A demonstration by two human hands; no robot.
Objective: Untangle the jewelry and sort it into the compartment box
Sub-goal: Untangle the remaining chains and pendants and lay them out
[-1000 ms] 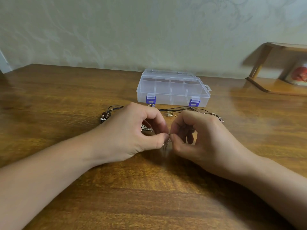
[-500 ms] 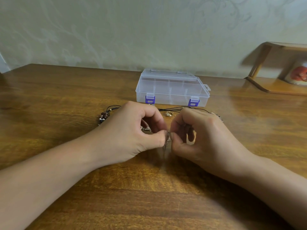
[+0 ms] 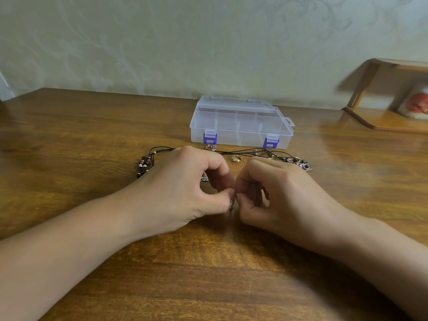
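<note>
Your left hand (image 3: 185,188) and right hand (image 3: 278,193) both pinch the thin silver chain (image 3: 232,203) between them; closed clear plastic compartment box (image 3: 240,122) lies straight ahead.

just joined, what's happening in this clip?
A person is untangling jewelry on a wooden table. The left hand and right hand meet fingertip to fingertip, both pinching a thin silver chain. Black cord necklaces, beads and small gold rings lie behind the hands. The clear compartment box sits beyond them, lid down, with nothing visibly sorted into it.
</note>
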